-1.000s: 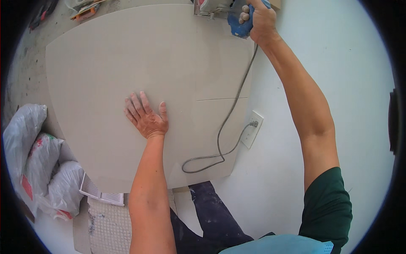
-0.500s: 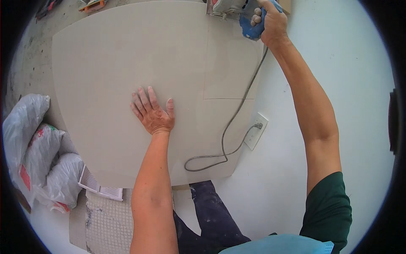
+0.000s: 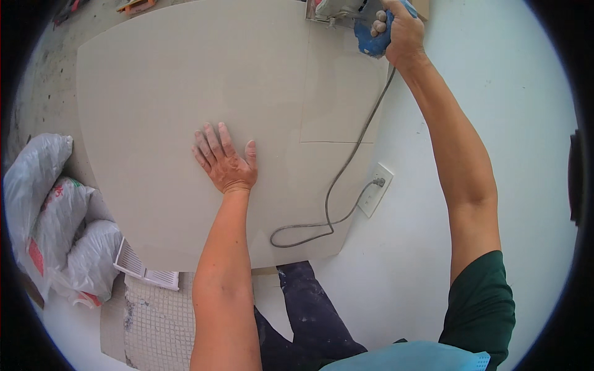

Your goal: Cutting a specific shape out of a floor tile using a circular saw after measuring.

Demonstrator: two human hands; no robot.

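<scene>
A large beige tile (image 3: 154,80) lies in front of me, with thin straight lines across its right part. My left hand (image 3: 228,162) is pressed flat on its middle, fingers spread. At the far right of the tile, my right hand (image 3: 403,32) is wrapped round the blue handle of a corded circular saw (image 3: 374,41). Its metal base (image 3: 317,12) rests near the tile's far edge; the upper frame edge cuts off part of the saw, and its blade does not show. A grey cord (image 3: 328,198) runs back from the saw and loops over the tile.
The cord's plug sits in a white wall socket (image 3: 376,190) beside the tile, on the white wall (image 3: 526,123). Stuffed plastic bags (image 3: 96,260) and a white slotted tray (image 3: 146,270) lie at the left. An orange tool (image 3: 136,6) is at the far left.
The saw in my right hand shifts very slightly right and away from me. My left hand stays flat at the same place on the tile.
</scene>
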